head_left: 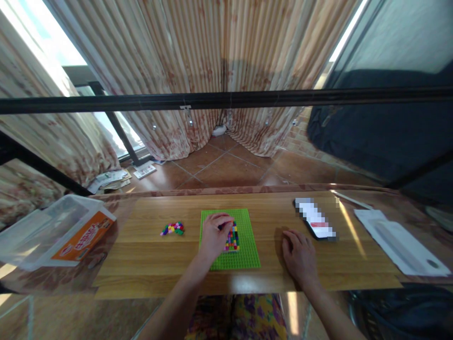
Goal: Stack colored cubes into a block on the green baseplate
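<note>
Curtains [170, 56] of pleated, cream-and-rust floral fabric fill the far side of your view. Nearer, a long, rectangular, wood-grain tabletop [141, 264] stretches left to right in front of you. By its left end stands a clear, boxy plastic bin [35, 231] with an orange label. Around the middle of the tabletop lies a bright green, four-sided, studded plastic baseplate [249, 252].

Your bare left hand [211, 233] is over the baseplate, thumb and forefinger drawn together at the far part of the brickwork; at this size you cannot tell whether a brick is pinched between them. Your bare right hand [299, 252] rests on the wood to the right, fingers loosely bent, gripping nothing that shows. Just beyond it lies a dark-edged, rectangular phone [314, 219] with a lit screen.

Partly under your left hand, on the baseplate, sits a compact, multicoloured block of tiny plastic bricks [233, 241]. Farther left, on the wood, lies a small loose heap of multicoloured plastic bricks [173, 228].

You seem to be seating or straightening a brick in the block. The next move calls for square alignment over the studs and light, straight-down pressure, without disturbing neighbouring bricks.
</note>
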The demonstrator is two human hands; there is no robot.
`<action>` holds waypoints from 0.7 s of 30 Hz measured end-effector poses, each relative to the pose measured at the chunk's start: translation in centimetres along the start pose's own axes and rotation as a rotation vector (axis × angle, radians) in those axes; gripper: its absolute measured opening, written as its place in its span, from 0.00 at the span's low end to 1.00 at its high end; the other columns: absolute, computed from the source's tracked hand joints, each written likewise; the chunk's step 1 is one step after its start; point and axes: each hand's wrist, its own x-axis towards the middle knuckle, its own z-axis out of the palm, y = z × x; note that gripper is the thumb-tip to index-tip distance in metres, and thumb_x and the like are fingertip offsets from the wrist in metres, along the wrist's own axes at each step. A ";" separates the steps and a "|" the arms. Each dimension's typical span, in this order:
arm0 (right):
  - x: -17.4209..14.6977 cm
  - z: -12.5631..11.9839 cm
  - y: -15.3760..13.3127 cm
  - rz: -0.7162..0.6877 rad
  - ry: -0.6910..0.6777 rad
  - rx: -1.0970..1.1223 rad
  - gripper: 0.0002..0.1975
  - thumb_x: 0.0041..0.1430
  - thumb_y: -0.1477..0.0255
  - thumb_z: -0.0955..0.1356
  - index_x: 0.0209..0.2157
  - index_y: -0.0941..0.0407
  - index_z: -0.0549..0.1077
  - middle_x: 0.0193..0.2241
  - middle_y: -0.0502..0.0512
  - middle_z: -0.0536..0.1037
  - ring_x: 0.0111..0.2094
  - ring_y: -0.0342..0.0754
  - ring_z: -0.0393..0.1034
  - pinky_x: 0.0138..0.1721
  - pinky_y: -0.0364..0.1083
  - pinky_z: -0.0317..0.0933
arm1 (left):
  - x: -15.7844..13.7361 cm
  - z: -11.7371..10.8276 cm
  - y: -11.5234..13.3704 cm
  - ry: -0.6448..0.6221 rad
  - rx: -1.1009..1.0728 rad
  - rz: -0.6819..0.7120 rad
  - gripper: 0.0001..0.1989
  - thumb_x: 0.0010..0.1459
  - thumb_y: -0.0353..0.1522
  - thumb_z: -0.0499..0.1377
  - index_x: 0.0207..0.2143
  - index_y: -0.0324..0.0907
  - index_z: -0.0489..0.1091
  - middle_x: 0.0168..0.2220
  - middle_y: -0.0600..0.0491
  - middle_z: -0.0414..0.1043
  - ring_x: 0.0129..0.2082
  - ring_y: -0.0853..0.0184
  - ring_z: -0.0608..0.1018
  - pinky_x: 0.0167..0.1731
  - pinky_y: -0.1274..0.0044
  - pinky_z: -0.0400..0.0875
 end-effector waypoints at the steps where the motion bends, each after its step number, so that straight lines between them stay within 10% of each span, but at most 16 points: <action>1: 0.0 0.0 0.0 0.002 -0.001 0.004 0.13 0.61 0.68 0.62 0.43 0.56 0.73 0.45 0.59 0.75 0.46 0.53 0.65 0.47 0.53 0.60 | 0.1 0.2 -0.3 -0.006 -0.009 -0.029 0.08 0.55 0.28 0.61 0.34 0.47 0.80 0.40 0.51 0.79 0.43 0.63 0.77 0.48 0.67 0.70; 21: 0.0 -0.2 -0.2 0.018 -0.008 0.013 0.13 0.61 0.68 0.61 0.43 0.56 0.73 0.46 0.60 0.75 0.46 0.53 0.65 0.47 0.53 0.60 | 0.3 0.7 -0.2 -0.079 0.007 -0.144 0.08 0.55 0.27 0.56 0.29 0.41 0.76 0.30 0.53 0.77 0.31 0.68 0.76 0.34 0.76 0.69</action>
